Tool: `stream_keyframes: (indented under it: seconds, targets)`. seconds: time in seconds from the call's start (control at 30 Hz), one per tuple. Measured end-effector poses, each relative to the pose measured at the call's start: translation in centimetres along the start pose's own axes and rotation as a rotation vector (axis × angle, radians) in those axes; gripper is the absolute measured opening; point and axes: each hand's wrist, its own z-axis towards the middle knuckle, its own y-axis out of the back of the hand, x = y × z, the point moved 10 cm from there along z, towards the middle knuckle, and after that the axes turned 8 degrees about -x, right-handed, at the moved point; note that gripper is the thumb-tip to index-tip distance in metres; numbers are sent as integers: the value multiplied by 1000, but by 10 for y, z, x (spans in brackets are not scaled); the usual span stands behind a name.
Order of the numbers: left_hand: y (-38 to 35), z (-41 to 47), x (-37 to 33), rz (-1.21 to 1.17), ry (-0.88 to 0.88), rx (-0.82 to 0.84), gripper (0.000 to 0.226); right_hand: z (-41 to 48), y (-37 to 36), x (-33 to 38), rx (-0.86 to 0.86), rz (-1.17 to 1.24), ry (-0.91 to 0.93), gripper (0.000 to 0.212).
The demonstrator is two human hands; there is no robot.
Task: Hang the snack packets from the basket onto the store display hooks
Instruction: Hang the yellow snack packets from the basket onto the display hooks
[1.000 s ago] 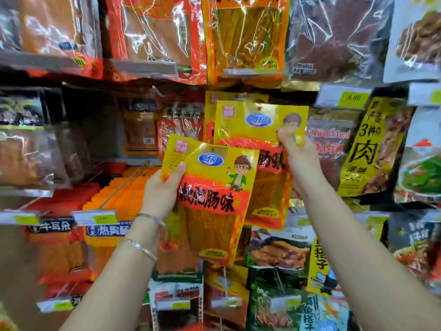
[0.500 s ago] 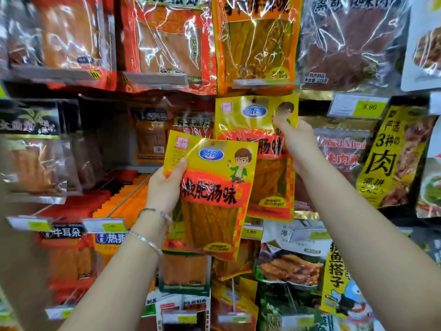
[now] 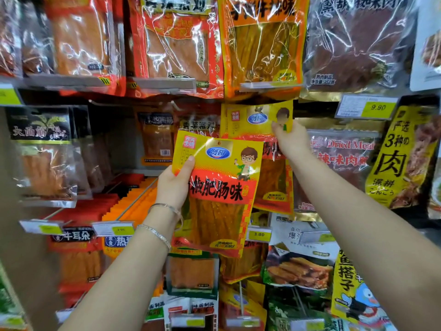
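Observation:
My left hand (image 3: 175, 185) grips a yellow and red snack packet (image 3: 219, 192) by its left edge, thumb on the front, and holds it upright in front of the display. My right hand (image 3: 290, 140) pinches the top right corner of a second, matching packet (image 3: 256, 120), raised just under the upper row of hanging packets. That second packet sits partly behind the first. The hook it is held up to is hidden behind the packets. The basket is out of view.
Large red and orange snack bags (image 3: 176, 44) hang in a row above. Dark dried-meat bags (image 3: 343, 163) hang to the right, a black-labelled bag (image 3: 43, 151) to the left. Bare hook rods with price tags (image 3: 114, 229) jut out at lower left. More packets fill the rows below.
My right hand has lifted the second packet upward toward the row above. My left hand has kept its packet at about the same place. The view has tilted slightly up.

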Motion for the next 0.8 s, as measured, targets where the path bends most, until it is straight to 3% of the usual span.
stream_keyframes:
  seconds: [0.2,0.37,0.43,0.47,0.5,0.57,0.7,0.8]
  targets:
    - [-10,-2,-13,16,-51,27,27,-15,21,-2,-85,37,47,57]
    - [-19,-5,-13,15,-24,2,42,-56,39,21,-212,-43,262,34]
    - [-23,-7,-14,-17,-2,-14,54,-61,34,10,-127,96,125,24]
    - [-26,-9,-15,-26,-2,-13,55,-64,23,2,-22,206,-6,30]
    - [-30,-10,-18,-32,-15,-3,47,-68,13,-4,75,293,-114,36]
    - [-42,-15,-23,-35,-41,35,26,-75,3,-1,180,335,-134,34]
    - [-59,-18,-36,-33,-105,79,16,-66,23,12,53,347,9,6]
    - [-59,-15,-58,-50,-183,26,37,-49,43,24,-26,291,112,4]
